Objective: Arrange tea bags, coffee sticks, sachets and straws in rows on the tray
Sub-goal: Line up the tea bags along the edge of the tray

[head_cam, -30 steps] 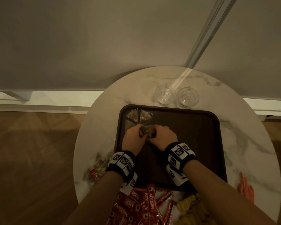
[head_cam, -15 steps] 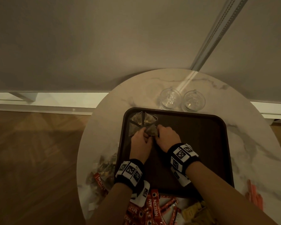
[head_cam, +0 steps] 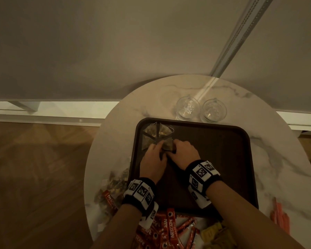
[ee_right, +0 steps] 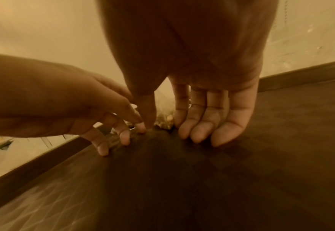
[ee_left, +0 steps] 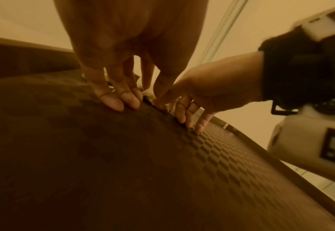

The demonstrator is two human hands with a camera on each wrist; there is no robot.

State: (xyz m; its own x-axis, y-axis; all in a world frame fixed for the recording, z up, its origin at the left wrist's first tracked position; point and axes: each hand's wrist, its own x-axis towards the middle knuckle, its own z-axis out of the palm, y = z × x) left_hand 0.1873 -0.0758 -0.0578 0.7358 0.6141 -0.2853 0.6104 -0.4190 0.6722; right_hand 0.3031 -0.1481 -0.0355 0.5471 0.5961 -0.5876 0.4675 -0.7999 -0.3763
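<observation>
A dark brown tray (head_cam: 223, 141) lies on a round marble table (head_cam: 111, 141). Pyramid tea bags (head_cam: 156, 131) lie fanned in the tray's far left corner. Just in front of them another tea bag (head_cam: 167, 145) sits on the tray floor between both hands. My left hand (head_cam: 157, 149) pinches its left side, the other fingertips (ee_left: 115, 104) resting on the tray. My right hand (head_cam: 175, 146) pinches its right side; in the right wrist view the tea bag (ee_right: 163, 118) shows between thumb and fingers (ee_right: 184, 128). Most of the bag is hidden by the hands.
Two clear glasses (head_cam: 188, 108) (head_cam: 214, 110) stand beyond the tray's far edge. Loose tea bags (head_cam: 117, 182) lie left of the tray, red coffee sticks (head_cam: 169, 229) and yellow sachets (head_cam: 212, 234) at the near edge, orange straws (head_cam: 280, 214) at the right. A wall stands behind.
Both hands have stayed together on the tea bag and have shifted it slightly farther, toward the bags in the corner. The head view has drifted a little.
</observation>
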